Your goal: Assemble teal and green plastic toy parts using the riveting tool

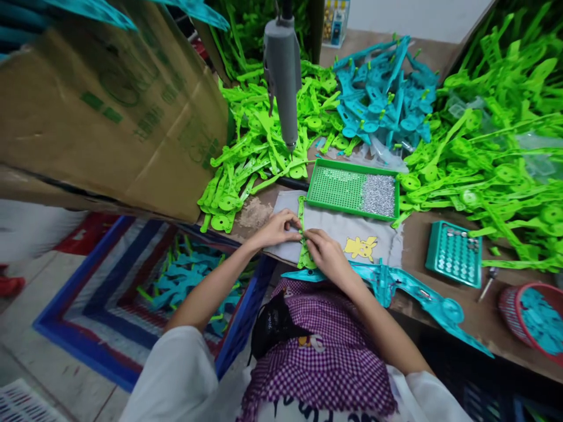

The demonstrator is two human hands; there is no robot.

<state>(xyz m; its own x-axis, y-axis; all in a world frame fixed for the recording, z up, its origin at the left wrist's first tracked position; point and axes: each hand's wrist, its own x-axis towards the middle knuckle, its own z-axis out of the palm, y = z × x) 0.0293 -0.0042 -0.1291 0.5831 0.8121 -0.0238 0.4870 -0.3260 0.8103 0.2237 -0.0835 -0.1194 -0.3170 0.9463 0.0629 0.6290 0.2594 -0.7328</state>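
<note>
A lime-green plastic part point(305, 258) lies lengthwise on a grey cloth point(288, 202) at the table's front edge. From the left, my left hand point(280, 227) pinches it near its middle. My right hand point(324, 249) has its fingertips closed on the same spot from the right; whether a small piece sits between the fingers is hidden. Just in front of me, partly behind my right forearm, a long turquoise plastic part point(433, 296) lies along the table edge. A grey electric screwdriver point(284, 82) hangs point down beyond my hands.
A green tray point(336, 181) of small metal screws stands behind the cloth. Piles of green parts point(264, 135) and turquoise parts point(382, 88) fill the back. At right are a small teal tray point(455, 252) and a red basket point(512, 310). A cardboard box point(114, 117) and blue crate point(92, 357) flank the left.
</note>
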